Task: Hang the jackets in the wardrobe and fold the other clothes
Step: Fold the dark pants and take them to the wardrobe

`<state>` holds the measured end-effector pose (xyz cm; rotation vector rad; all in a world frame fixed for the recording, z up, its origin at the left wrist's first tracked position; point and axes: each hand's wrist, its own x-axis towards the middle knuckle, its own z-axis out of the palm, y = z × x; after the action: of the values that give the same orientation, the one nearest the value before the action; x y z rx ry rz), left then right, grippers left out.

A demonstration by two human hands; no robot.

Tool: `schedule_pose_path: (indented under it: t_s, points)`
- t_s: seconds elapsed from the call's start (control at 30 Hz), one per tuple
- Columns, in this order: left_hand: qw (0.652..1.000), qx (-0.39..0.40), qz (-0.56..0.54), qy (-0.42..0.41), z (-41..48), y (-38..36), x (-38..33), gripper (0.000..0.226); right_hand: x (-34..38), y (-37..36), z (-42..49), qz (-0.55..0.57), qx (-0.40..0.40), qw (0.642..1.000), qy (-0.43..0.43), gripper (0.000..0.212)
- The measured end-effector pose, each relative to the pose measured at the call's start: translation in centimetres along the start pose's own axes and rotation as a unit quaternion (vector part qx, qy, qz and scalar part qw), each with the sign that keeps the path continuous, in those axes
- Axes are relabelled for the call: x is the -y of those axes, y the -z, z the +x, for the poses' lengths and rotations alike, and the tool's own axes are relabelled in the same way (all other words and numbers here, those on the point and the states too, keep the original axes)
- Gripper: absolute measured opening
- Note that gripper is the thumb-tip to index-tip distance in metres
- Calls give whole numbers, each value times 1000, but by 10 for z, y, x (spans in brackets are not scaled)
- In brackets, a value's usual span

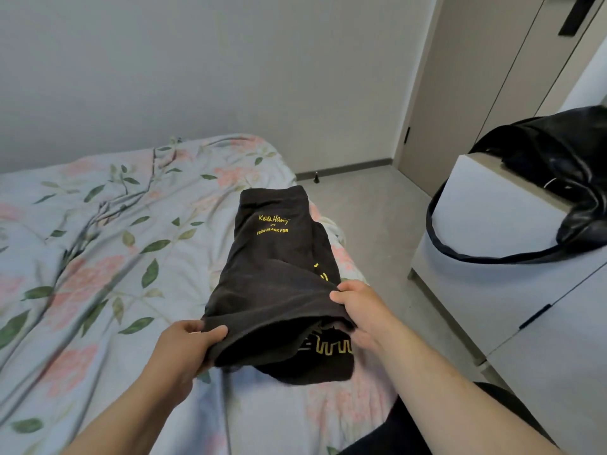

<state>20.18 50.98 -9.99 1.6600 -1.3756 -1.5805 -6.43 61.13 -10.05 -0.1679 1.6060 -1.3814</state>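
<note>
The left hand and right hand each pinch the near edge of a folded black garment with yellow lettering. It lies on the floral bed, long axis running away from the person.

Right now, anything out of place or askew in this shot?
Yes: a black jacket lies crumpled on the white cabinet at right, its edge drooping down the front, not hung. The black garment the left hand and right hand grip lies on the bed, half folded; nothing else stands out.
</note>
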Motion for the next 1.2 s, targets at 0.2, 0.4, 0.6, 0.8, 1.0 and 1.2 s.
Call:
schedule_pose_path:
  t_s: [0.2,0.4,0.6,0.8,1.0,1.2]
  points:
    - [992,42,67,97,-6,-16,40,34,-58,25,-13,-139,-81,987,-3,29]
    - [996,12,29,83,-7,-10,54,31,-75,33,-15,-191,-57,980,1,23]
    - [987,72,53,133,-9,-6,48,41,-71,44,-14,-141,-179,973,25,24]
    - [977,106,153,106,-10,-17,48,43,-74,40,-19,-230,-61,971,-26,12]
    - [970,59,237,16,-20,-33,60,27,-79,23,-22,-291,-102,951,1,18]
    - [995,24,90,19,-18,-14,65,18,-69,35,-27,-255,-70,964,-19,12]
